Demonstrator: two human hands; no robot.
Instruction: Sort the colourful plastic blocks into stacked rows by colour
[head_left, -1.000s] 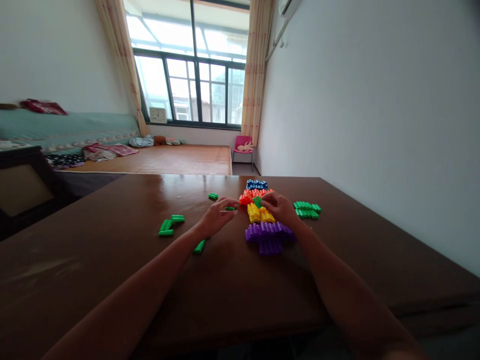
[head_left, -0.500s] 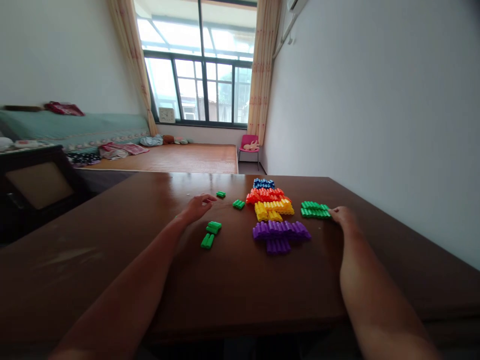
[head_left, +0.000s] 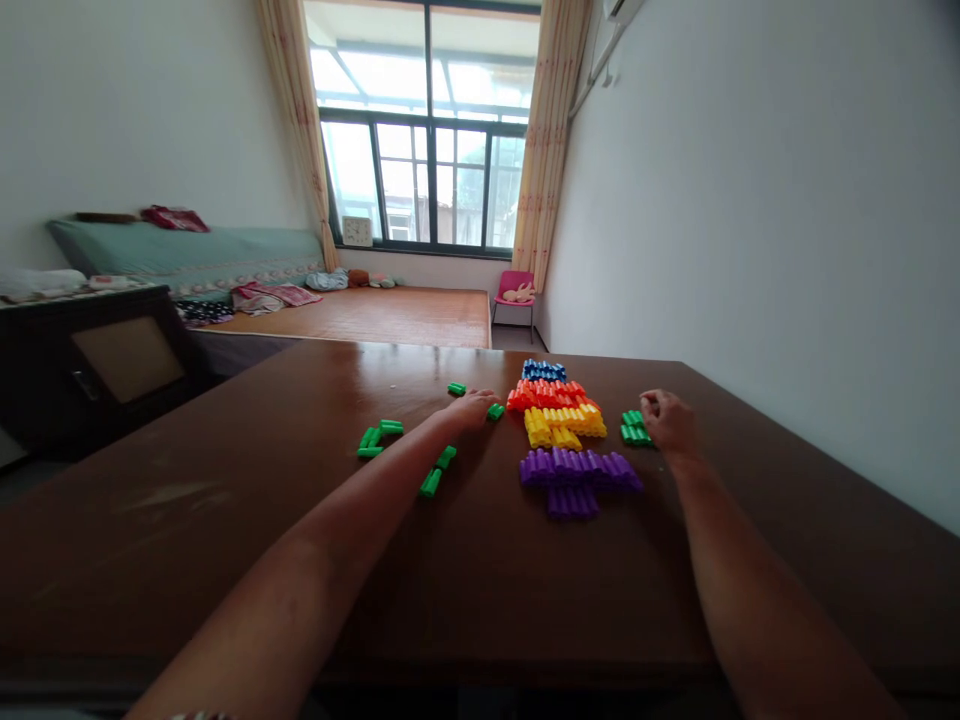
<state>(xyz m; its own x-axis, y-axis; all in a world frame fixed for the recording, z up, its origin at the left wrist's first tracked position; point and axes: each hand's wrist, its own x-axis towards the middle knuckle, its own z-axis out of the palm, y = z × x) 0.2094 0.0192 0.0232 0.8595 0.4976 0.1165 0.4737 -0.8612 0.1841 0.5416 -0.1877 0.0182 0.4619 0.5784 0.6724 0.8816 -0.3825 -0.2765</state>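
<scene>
My left hand (head_left: 472, 409) reaches over the table with its fingers stretched out, at a small cluster of green plastic tubes (head_left: 495, 411) that it partly covers. My right hand (head_left: 669, 420) is at the right end of a two-row group of green tubes (head_left: 634, 429). Its thumb and fingers are pressed together, and whatever may be between them is hidden. More loose green tubes (head_left: 370, 440) lie left of my left forearm. A few others (head_left: 431, 482) are just right of it, and one small green piece (head_left: 456, 388) lies beyond my left hand.
Between my hands lie rows of blue tubes (head_left: 544, 371), orange-red tubes (head_left: 547, 394), yellow tubes (head_left: 564, 424) and purple tubes (head_left: 579, 470). The brown table (head_left: 525, 590) has its far edge near a bed (head_left: 420, 312) and a pink chair (head_left: 514, 287).
My left hand has moved right and onto the green cluster. My right hand's fingers have drawn together over the right end of its green group. The view has turned slightly left.
</scene>
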